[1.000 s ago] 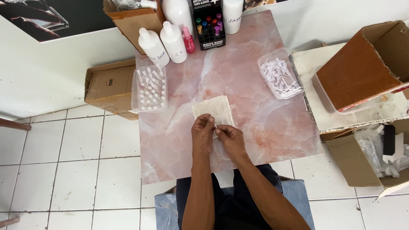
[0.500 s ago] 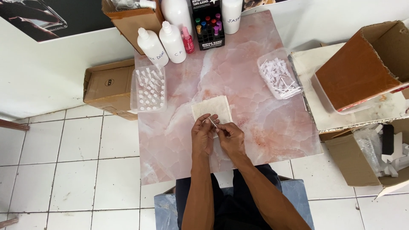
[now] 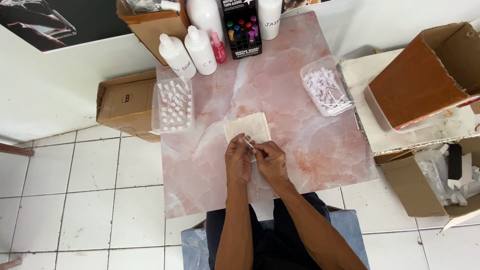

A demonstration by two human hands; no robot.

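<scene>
Just below the middle of the frame, the left hand [image 3: 238, 161] and right hand [image 3: 270, 161] meet over the pink marbled counter [image 3: 300, 145]. Their fingers [image 3: 251, 148] pinch a small, thin white stick [image 3: 247, 141] whose long axis slants from lower right up to upper left. It sits over the lower edge of a square, beige, cloth-like pad [image 3: 247, 128] lying flat at the frame's centre. Further up, at left, a clear plastic tray [image 3: 173, 105] holds rows of small vials; at right, a clear tub [image 3: 327, 91] holds white strips. At the top edge stand smooth white bottles [image 3: 189, 50].
</scene>
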